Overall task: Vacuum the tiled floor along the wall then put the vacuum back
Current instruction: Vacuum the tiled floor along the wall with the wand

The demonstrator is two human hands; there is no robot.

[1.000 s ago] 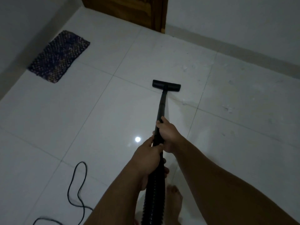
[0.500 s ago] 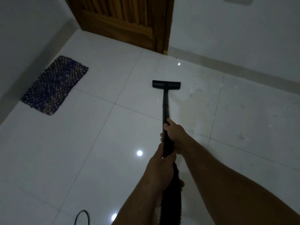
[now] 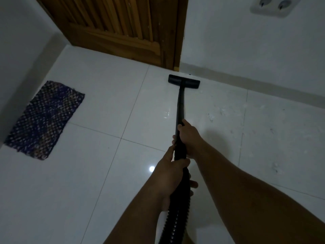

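Observation:
A black vacuum wand (image 3: 180,106) runs from my hands out to its flat floor head (image 3: 184,81), which lies on the white tiled floor (image 3: 98,173) right at the foot of the far wall, beside the door frame. My right hand (image 3: 189,135) grips the wand higher up. Just behind it, my left hand (image 3: 171,173) grips the wand where the ribbed black hose (image 3: 175,217) begins. The hose drops out of view at the bottom edge. White specks of dirt (image 3: 222,112) lie on the tiles to the right of the wand.
A wooden slatted door (image 3: 121,27) closes the far corner. A dark woven mat (image 3: 44,120) lies by the left wall. The grey skirting (image 3: 263,86) runs along the far wall, with a double wall socket (image 3: 271,5) above it.
The floor head has slid forward from mid-tile to the base of the far wall. My view has lifted toward the door and socket, and the loose cable at lower left has left the frame.

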